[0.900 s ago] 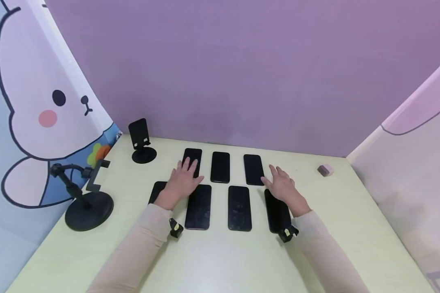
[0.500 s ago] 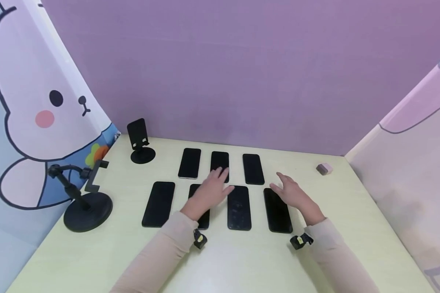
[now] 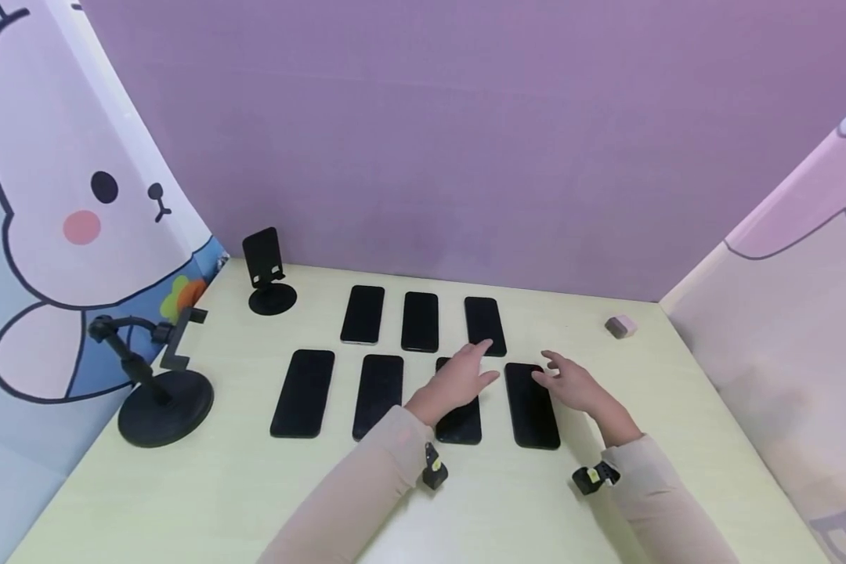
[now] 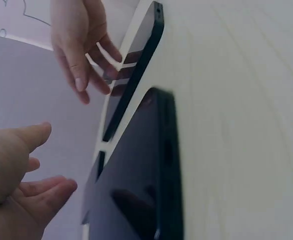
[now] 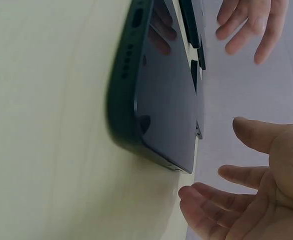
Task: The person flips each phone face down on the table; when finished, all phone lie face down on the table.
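The left grip (image 3: 457, 381) hangs over the near row's third phone (image 3: 464, 429), fingertips toward the far-right phone (image 3: 485, 323), which lies just beyond on the counter (image 3: 197, 501), its long axis running near to far; the right grip (image 3: 571, 385), by the near-right phone (image 3: 533, 411), is farther from it. Both have fingers loosely spread, holding nothing. Since half a second ago, the left has crossed rightward from the far-middle phone (image 3: 419, 321)
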{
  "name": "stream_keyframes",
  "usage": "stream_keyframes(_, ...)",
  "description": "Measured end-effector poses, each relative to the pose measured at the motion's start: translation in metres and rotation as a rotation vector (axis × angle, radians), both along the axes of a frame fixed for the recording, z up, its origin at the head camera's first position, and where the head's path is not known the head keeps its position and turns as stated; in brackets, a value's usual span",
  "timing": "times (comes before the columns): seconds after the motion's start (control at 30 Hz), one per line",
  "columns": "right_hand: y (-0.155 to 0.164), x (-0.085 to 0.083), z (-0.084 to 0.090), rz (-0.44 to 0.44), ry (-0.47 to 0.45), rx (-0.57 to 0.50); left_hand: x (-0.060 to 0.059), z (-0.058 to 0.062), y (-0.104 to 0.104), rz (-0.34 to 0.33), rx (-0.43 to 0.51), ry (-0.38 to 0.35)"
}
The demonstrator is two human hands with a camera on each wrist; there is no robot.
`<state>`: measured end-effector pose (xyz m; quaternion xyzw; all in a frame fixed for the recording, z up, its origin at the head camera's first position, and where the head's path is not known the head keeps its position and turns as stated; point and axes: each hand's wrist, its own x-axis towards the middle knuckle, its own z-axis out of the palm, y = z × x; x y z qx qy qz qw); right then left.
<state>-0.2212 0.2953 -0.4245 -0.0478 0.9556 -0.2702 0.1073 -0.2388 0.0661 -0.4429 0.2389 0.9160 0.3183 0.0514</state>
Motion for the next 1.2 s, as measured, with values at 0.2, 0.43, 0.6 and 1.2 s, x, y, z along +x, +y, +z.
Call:
stream_keyframes(0.2,0.004,-0.002,-0.005,-0.018,-0.011,-0.022,-0.009,-0.008,0.02,0.019,0.007,-0.059)
stream_keyframes(0.43,0.012,-0.006,-0.009,-0.014,-0.03,-0.106,-0.017,-0.012,0.037,0.035,0.021,-0.111)
stream_keyframes(0.6,0.017,-0.007,-0.016,-0.032,-0.051,-0.231,-0.018,-0.017,0.046,0.041,0.026,-0.132)
stream_keyframes(1.2,0.007,-0.013,-0.016,-0.149,-0.118,-0.265,-0.015,-0.027,0.059,0.074,0.012,-0.045)
